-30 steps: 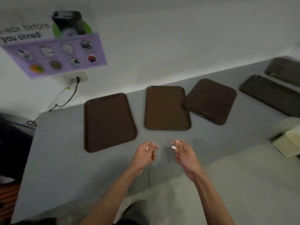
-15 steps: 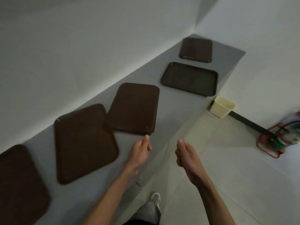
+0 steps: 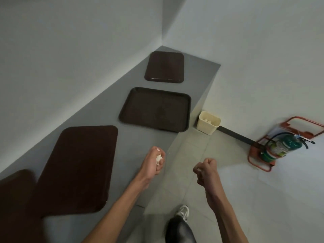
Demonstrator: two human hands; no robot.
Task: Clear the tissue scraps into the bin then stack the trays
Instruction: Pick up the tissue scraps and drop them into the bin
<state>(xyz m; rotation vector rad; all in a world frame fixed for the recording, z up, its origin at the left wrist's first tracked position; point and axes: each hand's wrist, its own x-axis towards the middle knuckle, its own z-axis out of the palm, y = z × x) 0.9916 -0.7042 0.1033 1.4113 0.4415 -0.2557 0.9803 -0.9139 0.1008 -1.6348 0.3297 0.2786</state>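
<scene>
Beside the counter [image 3: 138, 137] edge: left hand [image 3: 152, 163] clenched round tissue scraps [image 3: 158, 158]; right hand [image 3: 206, 170], apart, fisted on a smaller scrap [image 3: 199, 169]. Fists tight, presumably for carrying to bin [image 3: 208, 126] on floor ahead. Trays [image 3: 156, 109] lie unstacked.

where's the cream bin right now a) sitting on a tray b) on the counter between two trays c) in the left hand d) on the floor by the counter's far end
d, the cream bin stands on the floor just off the counter edge, beside the open-side-up tray.
</scene>
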